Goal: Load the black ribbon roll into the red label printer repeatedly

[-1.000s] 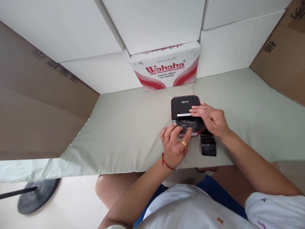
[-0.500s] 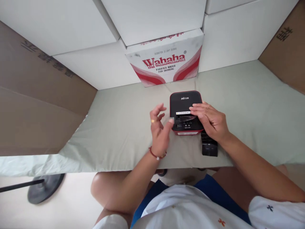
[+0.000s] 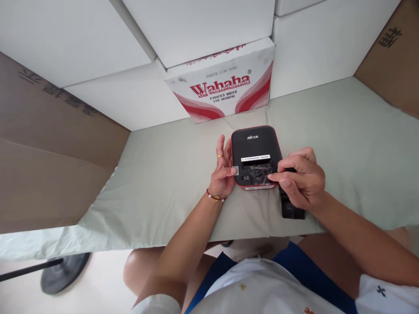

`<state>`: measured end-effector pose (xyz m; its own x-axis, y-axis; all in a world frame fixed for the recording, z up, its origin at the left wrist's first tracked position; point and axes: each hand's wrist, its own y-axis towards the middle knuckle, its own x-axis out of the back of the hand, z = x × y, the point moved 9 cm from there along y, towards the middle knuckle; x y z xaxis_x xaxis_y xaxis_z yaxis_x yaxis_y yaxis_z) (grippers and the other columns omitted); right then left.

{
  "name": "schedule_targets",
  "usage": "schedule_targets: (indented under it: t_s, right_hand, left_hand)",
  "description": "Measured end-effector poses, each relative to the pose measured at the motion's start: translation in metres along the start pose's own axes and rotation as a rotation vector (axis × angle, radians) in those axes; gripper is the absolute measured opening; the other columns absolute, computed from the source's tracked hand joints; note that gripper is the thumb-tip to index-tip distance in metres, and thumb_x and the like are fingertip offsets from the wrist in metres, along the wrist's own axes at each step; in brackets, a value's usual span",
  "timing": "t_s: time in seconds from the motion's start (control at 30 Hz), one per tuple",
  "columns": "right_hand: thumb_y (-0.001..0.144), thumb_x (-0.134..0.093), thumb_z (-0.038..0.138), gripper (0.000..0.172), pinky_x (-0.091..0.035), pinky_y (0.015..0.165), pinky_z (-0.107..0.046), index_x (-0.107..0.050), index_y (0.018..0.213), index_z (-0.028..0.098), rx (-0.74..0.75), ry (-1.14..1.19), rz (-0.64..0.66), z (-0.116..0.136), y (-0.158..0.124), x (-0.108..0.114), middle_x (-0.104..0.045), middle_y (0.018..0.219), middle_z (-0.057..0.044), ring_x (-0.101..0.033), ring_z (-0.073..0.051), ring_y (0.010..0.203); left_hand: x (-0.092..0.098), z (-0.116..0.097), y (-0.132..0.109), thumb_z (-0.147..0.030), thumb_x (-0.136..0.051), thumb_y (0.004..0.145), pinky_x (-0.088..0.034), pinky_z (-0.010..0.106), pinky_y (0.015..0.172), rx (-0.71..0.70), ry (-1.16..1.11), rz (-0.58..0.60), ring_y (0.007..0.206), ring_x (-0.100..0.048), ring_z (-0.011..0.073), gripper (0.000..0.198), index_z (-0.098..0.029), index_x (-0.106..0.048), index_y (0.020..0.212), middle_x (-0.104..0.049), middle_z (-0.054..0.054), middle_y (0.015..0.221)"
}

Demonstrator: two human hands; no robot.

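Note:
A black-topped label printer (image 3: pixel 255 146) with red sides sits on the cloth-covered table. My left hand (image 3: pixel 223 174) holds its left side, thumb on a grey tab (image 3: pixel 235 170) and fingers along the edge. Crinkled clear film (image 3: pixel 258 175) lies over the front panel, below the dark slot and a white warning strip (image 3: pixel 255 158). At the printer's right front is my right hand (image 3: pixel 303 176); one extended fingertip touches the film, the thumb stands apart, and other fingers are bent. Partly beneath that hand, a glossy black piece (image 3: pixel 292 209) lies on the cloth.
A Wahaha water carton (image 3: pixel 225 89) stands behind the printer, against stacked white boxes (image 3: pixel 203 26). Brown cardboard boxes flank the table at left (image 3: pixel 49 165) and right (image 3: pixel 391 65). The pale green cloth (image 3: pixel 163 183) ends at the table's front edge, close to my lap.
My left hand has come against the printer's left side. My right hand has drawn back from its top to the front right corner. The clear film now spreads lower across the panel.

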<state>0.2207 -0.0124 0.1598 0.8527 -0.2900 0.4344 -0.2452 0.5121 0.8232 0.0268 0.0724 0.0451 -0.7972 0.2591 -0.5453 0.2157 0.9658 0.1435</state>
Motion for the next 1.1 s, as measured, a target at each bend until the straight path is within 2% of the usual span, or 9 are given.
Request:
schedule_targets:
  t_s: [0.13, 0.27, 0.43, 0.53, 0.6, 0.7, 0.83, 0.93, 1.1]
  right_hand:
    - [0.105, -0.054, 0.026, 0.03, -0.05, 0.082, -0.045, -0.081, 0.094, 0.03, 0.018, -0.055, 0.009, 0.002, 0.0, 0.001, -0.075, 0.094, -0.006, -0.06, -0.025, 0.092]
    - [0.103, -0.057, 0.023, 0.023, -0.059, 0.086, -0.045, -0.079, 0.098, 0.028, 0.109, -0.015, 0.051, 0.007, 0.004, -0.002, -0.082, 0.109, -0.006, -0.07, -0.027, 0.103]
    - [0.098, -0.066, 0.018, 0.012, -0.065, 0.082, -0.038, -0.077, 0.097, 0.022, 0.198, 0.059, 0.192, 0.014, 0.009, -0.012, -0.085, 0.099, -0.009, -0.076, -0.023, 0.092]
    - [0.099, -0.067, 0.021, 0.014, -0.065, 0.081, -0.036, -0.076, 0.089, 0.024, 0.19, 0.014, 0.252, 0.019, 0.015, -0.013, -0.085, 0.094, -0.006, -0.076, -0.022, 0.088]
    - [0.103, -0.063, 0.026, 0.024, -0.063, 0.08, -0.035, -0.075, 0.083, 0.026, 0.115, -0.023, 0.323, 0.018, 0.023, -0.016, -0.084, 0.09, -0.003, -0.075, -0.02, 0.084]
    - [0.109, -0.052, 0.034, 0.036, -0.058, 0.081, -0.036, -0.077, 0.085, 0.025, -0.135, -0.164, 0.483, 0.0, 0.044, -0.028, -0.083, 0.091, -0.004, -0.075, -0.02, 0.081]
    - [0.105, -0.053, 0.031, 0.031, -0.053, 0.078, -0.039, -0.082, 0.1, 0.022, -0.438, -0.531, 0.851, -0.039, 0.061, -0.06, -0.083, 0.101, -0.01, -0.077, -0.028, 0.09]
    - [0.096, -0.061, 0.024, 0.025, -0.052, 0.072, -0.039, -0.083, 0.108, 0.021, -0.486, -0.736, 1.103, -0.057, 0.063, -0.088, -0.083, 0.107, -0.016, -0.077, -0.035, 0.097]
    - [0.086, -0.069, 0.014, 0.026, -0.056, 0.077, -0.042, -0.083, 0.108, 0.019, -0.497, -0.726, 1.155, -0.068, 0.064, -0.116, -0.083, 0.107, -0.019, -0.078, -0.037, 0.099]
  left_hand:
    - [0.006, 0.002, 0.0, -0.03, -0.092, 0.066, -0.005, 0.048, 0.144, 0.007, 0.023, 0.008, 0.174, -0.014, 0.0261, 0.111, -0.054, -0.039, 0.16, -0.044, -0.008, 0.173]
    - [0.004, 0.003, 0.001, -0.034, -0.096, 0.066, -0.01, 0.051, 0.143, 0.016, 0.04, 0.034, 0.174, -0.016, 0.0283, 0.113, -0.055, -0.037, 0.16, -0.041, -0.006, 0.174]
    - [0.005, 0.002, 0.003, -0.032, -0.097, 0.064, -0.011, 0.053, 0.143, 0.002, 0.022, 0.028, 0.174, -0.013, 0.0295, 0.114, -0.055, -0.038, 0.159, -0.036, -0.006, 0.177]
    - [0.006, 0.006, 0.003, -0.032, -0.096, 0.063, -0.011, 0.053, 0.142, -0.009, 0.021, 0.027, 0.174, -0.012, 0.0296, 0.109, -0.053, -0.041, 0.156, -0.034, -0.006, 0.177]
    - [0.004, 0.008, 0.004, -0.036, -0.094, 0.066, -0.014, 0.053, 0.141, -0.028, 0.032, 0.044, 0.172, -0.017, 0.0309, 0.099, -0.05, -0.047, 0.151, -0.038, -0.004, 0.174]
    - [0.0, 0.01, 0.005, -0.044, -0.091, 0.069, -0.019, 0.053, 0.138, -0.076, 0.045, 0.072, 0.167, -0.028, 0.0333, 0.086, -0.044, -0.052, 0.146, -0.044, -0.001, 0.17]
    - [0.001, 0.012, 0.006, -0.046, -0.089, 0.07, -0.021, 0.052, 0.138, -0.068, 0.027, 0.068, 0.166, -0.029, 0.0328, 0.091, -0.044, -0.047, 0.151, -0.044, -0.001, 0.171]
    - [0.001, 0.012, 0.007, -0.046, -0.09, 0.069, -0.021, 0.053, 0.138, -0.048, 0.035, 0.062, 0.167, -0.029, 0.0337, 0.092, -0.042, -0.048, 0.152, -0.043, 0.0, 0.172]
    - [0.003, 0.011, 0.009, -0.044, -0.094, 0.065, -0.022, 0.052, 0.137, -0.037, 0.014, 0.05, 0.166, -0.029, 0.0346, 0.091, -0.04, -0.055, 0.147, -0.046, 0.002, 0.17]
